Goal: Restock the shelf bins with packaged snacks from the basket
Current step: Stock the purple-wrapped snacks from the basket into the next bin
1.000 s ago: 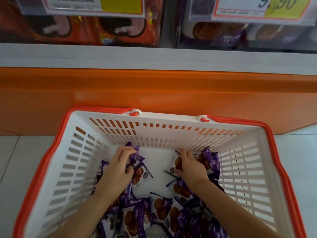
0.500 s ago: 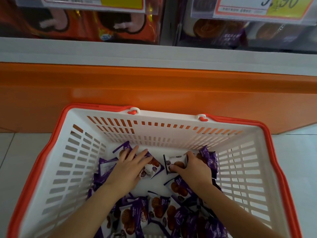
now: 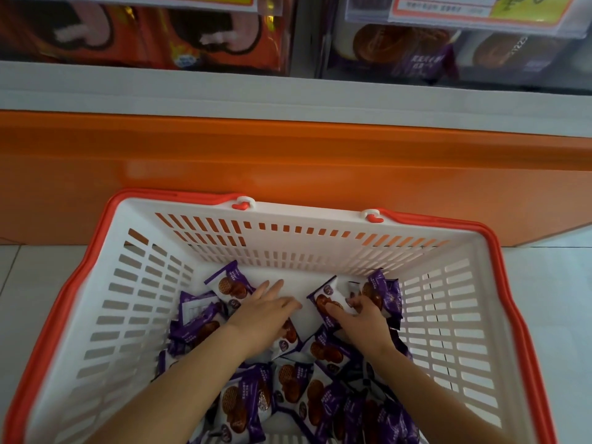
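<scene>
- Your left hand [image 3: 261, 315] lies flat, fingers spread, on glossy purple packs [image 3: 288, 382].
- Your right hand [image 3: 360, 318] pinches one pack [image 3: 324, 301] by its edge.
- All sit in the slotted white plastic basket [image 3: 288, 241], orange-rimmed.

Print on the price tags [image 3: 480, 11], shelf boxes [image 3: 419, 64] and snack packets [image 3: 243, 402] is too blurred to read

L hand [image 3: 266, 315] flat, fingers straight; R hand [image 3: 362, 318] fingers curled round packet [image 3: 325, 299].
</scene>
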